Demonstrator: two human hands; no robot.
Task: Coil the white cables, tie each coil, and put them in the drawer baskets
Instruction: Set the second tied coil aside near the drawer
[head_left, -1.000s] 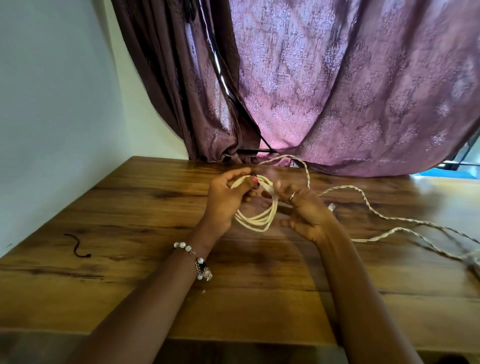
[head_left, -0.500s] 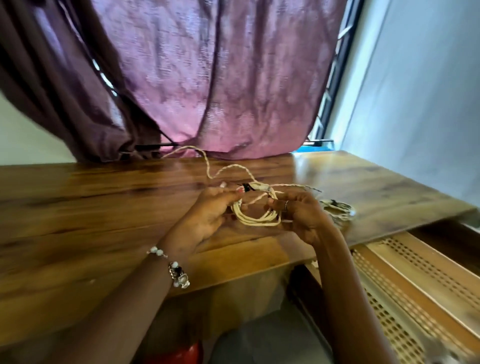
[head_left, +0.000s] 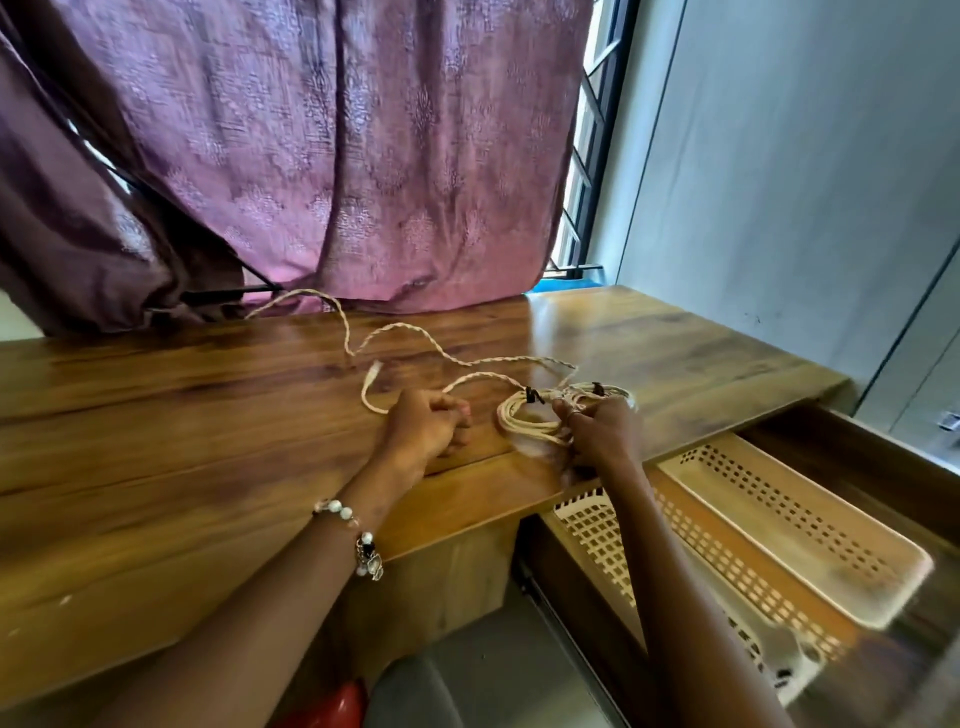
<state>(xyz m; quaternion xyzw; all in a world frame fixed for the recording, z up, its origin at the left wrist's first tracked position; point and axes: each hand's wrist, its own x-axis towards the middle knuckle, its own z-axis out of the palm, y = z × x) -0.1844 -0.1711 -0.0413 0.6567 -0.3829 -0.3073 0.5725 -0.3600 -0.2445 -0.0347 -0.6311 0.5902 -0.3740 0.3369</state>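
1. Coiled white cable (head_left: 527, 423): flat on desk (head_left: 208, 415) near its front edge, bound by a black tie (head_left: 531, 396); second tied coil (head_left: 605, 391) touching just behind.
2. Right hand (head_left: 602, 434): fingers curled, gripping the coil's right side.
3. Left hand (head_left: 423, 428): left of coil, loosely fisted; contents not discernible.
4. Loose braided cable (head_left: 405, 332): trailing behind coil toward curtain (head_left: 337, 156).
5. Drawer baskets (head_left: 810, 530): below and right of coil, long axis running toward the viewer's right; right hand nearer, likely carrier.
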